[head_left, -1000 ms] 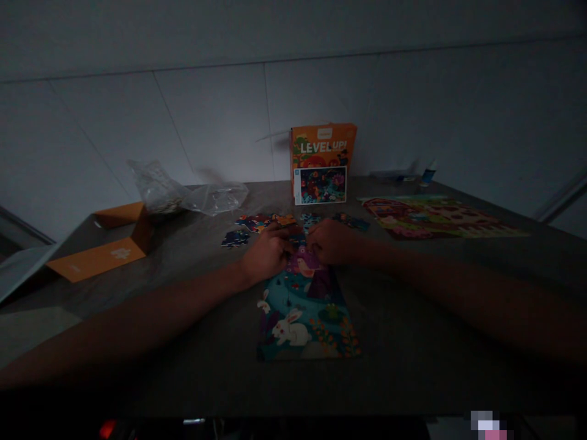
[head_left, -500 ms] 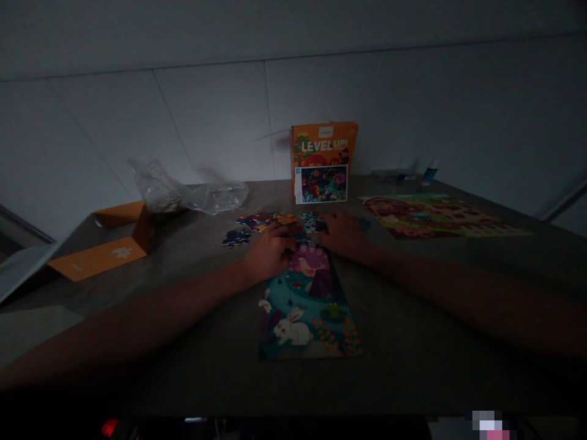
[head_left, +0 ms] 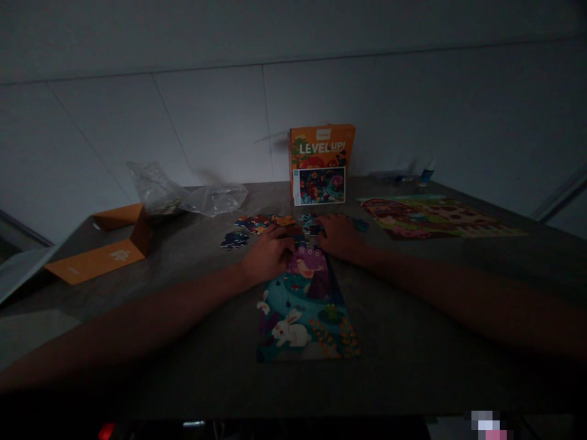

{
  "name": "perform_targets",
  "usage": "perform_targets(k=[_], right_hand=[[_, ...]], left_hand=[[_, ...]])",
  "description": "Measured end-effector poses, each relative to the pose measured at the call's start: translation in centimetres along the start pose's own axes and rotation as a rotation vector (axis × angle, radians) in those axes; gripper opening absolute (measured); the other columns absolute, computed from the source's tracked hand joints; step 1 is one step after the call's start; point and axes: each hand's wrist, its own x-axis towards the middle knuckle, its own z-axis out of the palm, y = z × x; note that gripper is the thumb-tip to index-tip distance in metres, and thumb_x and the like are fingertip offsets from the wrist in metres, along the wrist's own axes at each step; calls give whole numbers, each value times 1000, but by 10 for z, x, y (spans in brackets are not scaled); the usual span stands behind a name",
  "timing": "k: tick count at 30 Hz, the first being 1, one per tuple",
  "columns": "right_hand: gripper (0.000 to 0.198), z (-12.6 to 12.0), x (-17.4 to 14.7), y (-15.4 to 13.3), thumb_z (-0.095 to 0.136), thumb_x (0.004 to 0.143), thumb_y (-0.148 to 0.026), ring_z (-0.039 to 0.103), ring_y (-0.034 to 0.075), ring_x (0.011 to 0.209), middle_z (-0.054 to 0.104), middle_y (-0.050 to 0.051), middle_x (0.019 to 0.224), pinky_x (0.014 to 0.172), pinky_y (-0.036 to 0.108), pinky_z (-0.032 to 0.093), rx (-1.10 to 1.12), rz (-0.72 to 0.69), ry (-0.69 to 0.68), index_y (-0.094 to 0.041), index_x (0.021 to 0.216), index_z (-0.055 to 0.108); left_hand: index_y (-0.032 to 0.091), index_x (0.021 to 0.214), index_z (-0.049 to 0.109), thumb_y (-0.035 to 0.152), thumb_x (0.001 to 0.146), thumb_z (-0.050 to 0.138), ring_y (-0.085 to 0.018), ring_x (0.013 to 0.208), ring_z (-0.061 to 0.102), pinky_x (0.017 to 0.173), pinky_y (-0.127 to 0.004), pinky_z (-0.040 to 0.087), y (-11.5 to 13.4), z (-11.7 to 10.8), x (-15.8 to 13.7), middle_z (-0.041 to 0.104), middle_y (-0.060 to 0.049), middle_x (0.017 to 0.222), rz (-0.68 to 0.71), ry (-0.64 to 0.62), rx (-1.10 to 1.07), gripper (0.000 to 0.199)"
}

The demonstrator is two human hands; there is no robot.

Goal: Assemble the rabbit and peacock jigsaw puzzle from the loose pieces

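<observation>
Drawn away from the far end of the assembled puzzle strip (head_left: 298, 305), the right hand (head_left: 343, 237) has shifted outward since the picture of a second ago, while the left hand (head_left: 269, 253) has stayed about where it was. That opens a gap between the two, and in it sits the relation that counts: the strip's far end, with its purple figure (head_left: 309, 256), and a small patch of pale blue and dark pieces (head_left: 309, 224) just beyond it. The strip lies flat on the table (head_left: 192, 263), on the person's side of both hands, its long axis running away from the body, the white rabbit at the near end. Both hands are at the far end, one to each side — the left closer, its curled fingers against the strip's far left edge, the right off the far right corner. Palm down, the right hand is over the dark pieces (head_left: 361, 224) that show past its outer side, and so is the nearer one to them; an orange cluster (head_left: 257, 223) and a dark blue one (head_left: 235, 239) lie nearer the left. Whether either hand grips a piece I cannot tell — the light is dim and the fingertips are lost against the pieces.
</observation>
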Motion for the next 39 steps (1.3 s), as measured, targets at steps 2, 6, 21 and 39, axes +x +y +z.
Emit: perform_targets(k=[2,6,21,39], right_hand=[[43,3,1,2,53,85,-17,61,34,114,69,15,120,99,48,46,41,1,31,-15,128,62],[50,10,5,7,59,77,-12,61,31,113,68,14,121,101,46,47,203,-65,168,-18,126,59],[29,-4,-7,-3,52,95,-24,70,19,79,72,2,84,82,33,52,773,-430,189,-19,124,57],[43,0,-8,-2,54,91,-24,64,20,85,70,10,102,80,32,48,545,-493,72,-11,132,55]], left_hand=[[16,87,76,3,77,55,-29,106,63,100,-46,51,0,0,0,70,-12,99,-37,-10,2,27],[17,105,75,4,78,53,-29,117,61,109,-49,47,0,0,1,69,-12,121,-73,-10,-17,37],[21,142,53,22,96,59,-27,120,58,106,-45,50,-3,1,-3,68,-10,125,-81,119,-185,47],[14,128,66,20,96,57,-27,115,61,103,-43,51,-5,2,-2,70,-12,118,-115,83,-120,33]])
